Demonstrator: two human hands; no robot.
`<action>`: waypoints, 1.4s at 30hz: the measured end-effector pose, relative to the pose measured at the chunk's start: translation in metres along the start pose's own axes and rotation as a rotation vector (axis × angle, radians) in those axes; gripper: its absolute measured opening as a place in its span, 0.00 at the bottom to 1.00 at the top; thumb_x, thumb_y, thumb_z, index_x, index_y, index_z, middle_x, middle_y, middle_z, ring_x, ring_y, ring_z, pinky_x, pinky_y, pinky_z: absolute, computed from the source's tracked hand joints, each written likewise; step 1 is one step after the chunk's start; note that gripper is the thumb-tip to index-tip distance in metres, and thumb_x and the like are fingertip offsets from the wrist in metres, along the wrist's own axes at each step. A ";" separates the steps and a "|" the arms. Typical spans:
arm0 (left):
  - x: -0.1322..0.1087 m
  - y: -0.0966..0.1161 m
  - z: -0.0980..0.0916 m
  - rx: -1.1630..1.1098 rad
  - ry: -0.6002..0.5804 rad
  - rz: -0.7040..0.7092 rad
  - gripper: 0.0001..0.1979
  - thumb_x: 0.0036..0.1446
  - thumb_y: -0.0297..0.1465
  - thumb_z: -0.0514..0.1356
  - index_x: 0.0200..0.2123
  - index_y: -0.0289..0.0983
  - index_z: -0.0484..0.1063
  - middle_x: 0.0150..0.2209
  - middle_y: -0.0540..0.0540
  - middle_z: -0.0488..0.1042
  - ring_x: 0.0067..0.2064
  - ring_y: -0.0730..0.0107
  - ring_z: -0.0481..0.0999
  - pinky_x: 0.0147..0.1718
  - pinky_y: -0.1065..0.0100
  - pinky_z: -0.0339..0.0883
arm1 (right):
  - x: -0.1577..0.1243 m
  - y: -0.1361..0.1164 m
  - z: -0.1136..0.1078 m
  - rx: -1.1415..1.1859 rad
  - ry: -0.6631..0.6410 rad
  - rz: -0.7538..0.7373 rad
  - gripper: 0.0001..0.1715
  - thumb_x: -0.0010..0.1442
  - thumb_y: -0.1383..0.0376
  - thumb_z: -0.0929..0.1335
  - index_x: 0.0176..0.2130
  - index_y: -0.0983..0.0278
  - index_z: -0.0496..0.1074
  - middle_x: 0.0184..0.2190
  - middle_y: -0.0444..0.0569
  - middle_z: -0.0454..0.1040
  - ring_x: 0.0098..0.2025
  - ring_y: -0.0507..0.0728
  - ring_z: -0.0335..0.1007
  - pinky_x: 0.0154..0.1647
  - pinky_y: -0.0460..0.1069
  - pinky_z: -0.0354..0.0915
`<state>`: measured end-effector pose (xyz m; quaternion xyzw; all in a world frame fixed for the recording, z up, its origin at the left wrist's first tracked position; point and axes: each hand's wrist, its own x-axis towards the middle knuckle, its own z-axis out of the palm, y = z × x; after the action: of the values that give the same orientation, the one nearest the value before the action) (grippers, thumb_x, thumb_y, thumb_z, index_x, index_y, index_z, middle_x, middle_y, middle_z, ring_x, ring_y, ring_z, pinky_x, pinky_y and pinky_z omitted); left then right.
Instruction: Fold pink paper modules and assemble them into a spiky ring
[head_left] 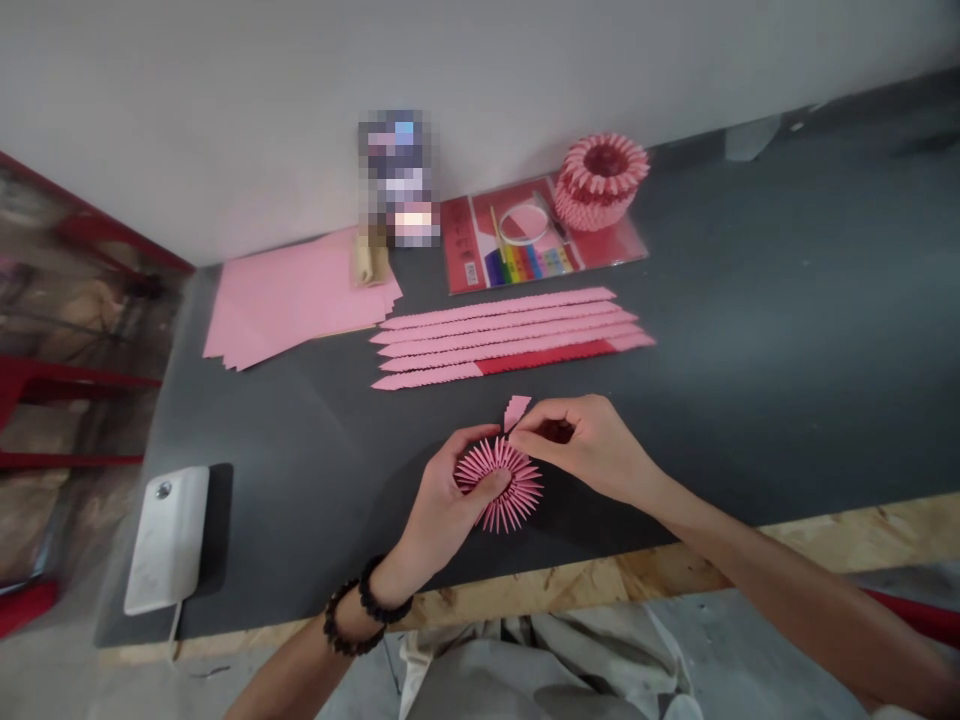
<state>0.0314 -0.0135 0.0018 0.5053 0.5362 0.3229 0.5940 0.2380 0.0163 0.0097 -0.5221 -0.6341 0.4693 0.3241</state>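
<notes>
A spiky ring of folded pink paper pieces [525,490] is gripped by my left hand [442,490], thumb across its centre and fingers curled around its far side. At the ring's upper right edge, the thumb and index finger of my right hand [592,445] pinch a folded pink paper piece that they mostly cover. Just beyond my fingertips lies a short stack of folded pink pieces [516,411]. Farther back, several long rows of nested pink pieces [495,325] lie side by side; the nearest row has a red stretch [547,357].
Pink paper sheets [292,295] lie at the back left, with a small tan object [370,258] on them. A blurred-out upright object [401,180] leans on the wall. A finished pink-and-red paper vase [600,195] stands on a red packet [469,250]. A white power bank [166,540] with cable sits left.
</notes>
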 end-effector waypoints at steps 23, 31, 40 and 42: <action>-0.001 -0.001 0.008 -0.201 0.237 -0.002 0.14 0.58 0.38 0.70 0.44 0.39 0.76 0.41 0.48 0.78 0.43 0.66 0.76 0.48 0.68 0.69 | -0.006 -0.002 0.017 0.052 0.168 -0.073 0.06 0.62 0.61 0.72 0.38 0.58 0.83 0.33 0.43 0.84 0.30 0.52 0.78 0.30 0.46 0.70; -0.003 -0.001 0.009 -0.251 0.205 -0.048 0.22 0.53 0.34 0.73 0.51 0.39 0.77 0.48 0.45 0.79 0.48 0.62 0.77 0.52 0.65 0.70 | -0.008 0.002 0.021 0.074 0.175 -0.050 0.06 0.62 0.60 0.73 0.39 0.57 0.83 0.37 0.45 0.85 0.37 0.57 0.82 0.35 0.49 0.75; -0.005 0.001 0.010 -0.250 0.172 -0.062 0.19 0.55 0.33 0.70 0.50 0.37 0.80 0.48 0.43 0.83 0.49 0.58 0.80 0.52 0.63 0.71 | -0.008 0.001 0.022 0.116 0.223 -0.060 0.05 0.61 0.61 0.74 0.37 0.59 0.81 0.33 0.45 0.84 0.34 0.55 0.82 0.38 0.49 0.76; -0.005 0.000 0.011 -0.251 0.175 -0.068 0.18 0.55 0.33 0.70 0.49 0.36 0.81 0.46 0.43 0.84 0.47 0.58 0.80 0.51 0.63 0.71 | -0.009 0.000 0.022 0.116 0.212 -0.070 0.05 0.61 0.61 0.74 0.37 0.59 0.80 0.33 0.45 0.84 0.34 0.55 0.82 0.37 0.48 0.76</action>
<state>0.0407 -0.0204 0.0023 0.3786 0.5582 0.4098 0.6141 0.2208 0.0024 0.0026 -0.5265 -0.5859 0.4360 0.4352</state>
